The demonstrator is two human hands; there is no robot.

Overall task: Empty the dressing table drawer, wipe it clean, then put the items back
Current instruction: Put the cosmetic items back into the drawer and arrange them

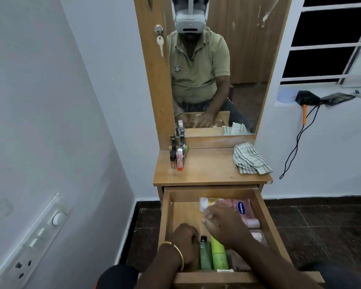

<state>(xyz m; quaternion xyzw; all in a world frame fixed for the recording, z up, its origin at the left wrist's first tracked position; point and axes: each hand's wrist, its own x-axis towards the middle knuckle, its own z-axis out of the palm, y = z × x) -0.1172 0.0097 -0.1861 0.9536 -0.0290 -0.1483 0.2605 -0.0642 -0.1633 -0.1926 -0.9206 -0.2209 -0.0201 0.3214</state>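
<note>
The wooden drawer point(165, 226) is pulled out below the dressing table top point(208, 170). Lying inside it are a pink Vaseline bottle point(243, 207), a tube with a white cap point(211, 202), a clear green bottle point(204, 255), a light green tube point(218, 255) and pink containers point(258, 236) on the right. My left hand point(183, 240) is inside the drawer with fingers curled against the green bottle's black cap. My right hand point(223, 224) hovers over the items, its fingers bent and blurred. Whether either hand grips anything is unclear. A striped cloth point(250, 159) lies on the table top's right side.
Several small cosmetic bottles point(178, 157) stand at the table top's back left, before the mirror point(248, 59). A wall with a switch panel point(35, 240) is close on the left. A black cable point(294, 147) hangs from the window sill point(306, 97) at right.
</note>
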